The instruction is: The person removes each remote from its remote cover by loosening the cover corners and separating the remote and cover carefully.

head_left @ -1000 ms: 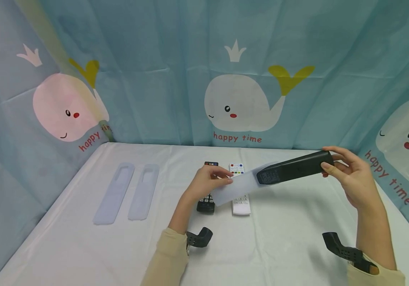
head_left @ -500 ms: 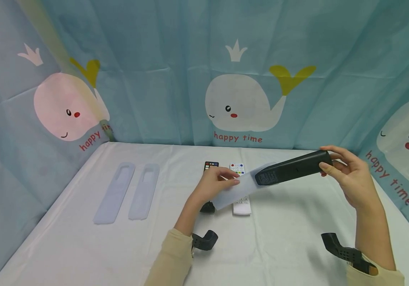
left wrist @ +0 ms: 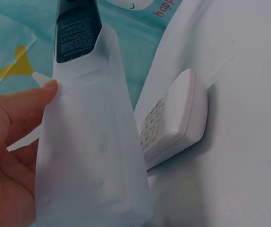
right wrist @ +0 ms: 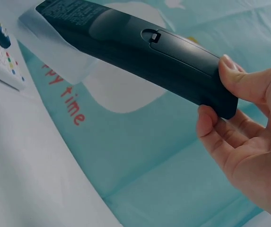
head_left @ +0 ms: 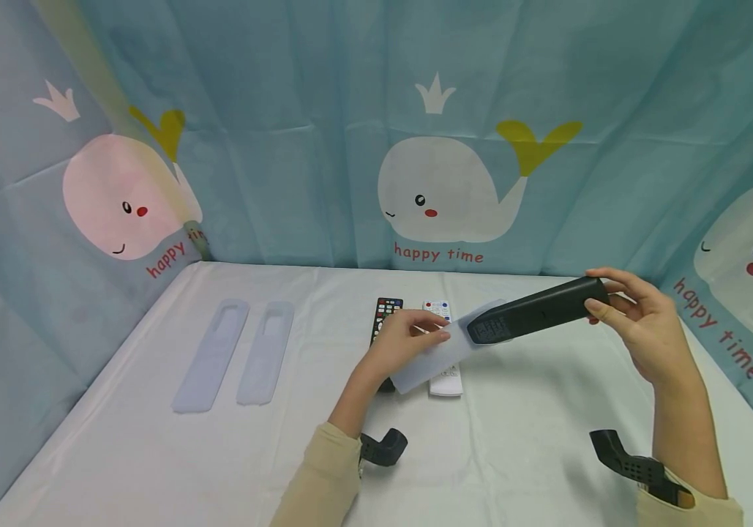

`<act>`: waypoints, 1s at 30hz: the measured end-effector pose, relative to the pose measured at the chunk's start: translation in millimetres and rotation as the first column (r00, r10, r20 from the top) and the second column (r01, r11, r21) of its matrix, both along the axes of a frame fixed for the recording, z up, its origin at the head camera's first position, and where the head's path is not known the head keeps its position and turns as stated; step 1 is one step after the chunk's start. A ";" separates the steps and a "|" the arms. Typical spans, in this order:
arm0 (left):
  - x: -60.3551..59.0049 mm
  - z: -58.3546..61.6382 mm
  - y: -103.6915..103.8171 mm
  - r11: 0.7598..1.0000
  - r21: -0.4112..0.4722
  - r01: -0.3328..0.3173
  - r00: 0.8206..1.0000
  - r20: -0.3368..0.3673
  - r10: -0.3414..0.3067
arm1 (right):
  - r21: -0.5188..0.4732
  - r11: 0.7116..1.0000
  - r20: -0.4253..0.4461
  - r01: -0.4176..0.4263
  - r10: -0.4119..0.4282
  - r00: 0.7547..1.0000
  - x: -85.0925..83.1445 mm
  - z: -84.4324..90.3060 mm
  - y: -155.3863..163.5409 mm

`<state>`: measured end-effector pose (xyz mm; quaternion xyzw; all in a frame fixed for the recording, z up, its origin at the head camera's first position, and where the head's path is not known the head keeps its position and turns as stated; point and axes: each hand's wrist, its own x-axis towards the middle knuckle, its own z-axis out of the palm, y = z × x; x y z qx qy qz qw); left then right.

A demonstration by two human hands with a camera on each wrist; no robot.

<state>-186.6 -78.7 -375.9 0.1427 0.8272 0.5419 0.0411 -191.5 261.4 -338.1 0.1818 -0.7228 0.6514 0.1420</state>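
Note:
My right hand (head_left: pixel 639 322) grips the back end of a black remote (head_left: pixel 537 310) held in the air, its underside up; the right wrist view shows its battery cover (right wrist: pixel 173 45). The remote's front tip sits in the mouth of a translucent silicone sleeve (head_left: pixel 438 351). My left hand (head_left: pixel 409 340) pinches that sleeve (left wrist: pixel 92 156) between thumb and fingers. Below them, a white remote (head_left: pixel 445 373) (left wrist: pixel 173 120) and another black remote (head_left: pixel 386 311) lie side by side on the white table (head_left: pixel 152 454).
Two more translucent sleeves (head_left: pixel 211 355) (head_left: pixel 266 353) lie flat at the table's left. A blue whale-print curtain (head_left: pixel 442 146) closes off the back and both sides. Black wrist camera mounts (head_left: pixel 383 446) (head_left: pixel 633 461) show near my sleeves.
My left hand has slid the sleeve a little to the right, toward the black remote's tip. My right hand has tipped the remote slightly.

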 end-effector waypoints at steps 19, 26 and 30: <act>3.3 3.7 -2.8 0.998 0.064 -0.021 1.000 0.020 0.020 | 0.004 0.999 0.004 0.050 -0.050 0.999 1.3 1.7 -2.0; 4.2 6.7 -4.2 0.997 0.079 -0.028 0.999 0.031 0.025 | -0.039 0.998 -0.004 0.059 -0.059 0.998 1.7 1.3 -2.8; 4.5 8.5 -7.1 0.996 0.085 -0.040 0.999 0.026 0.038 | -0.093 0.995 -0.011 0.042 -0.043 0.999 1.5 0.7 -0.8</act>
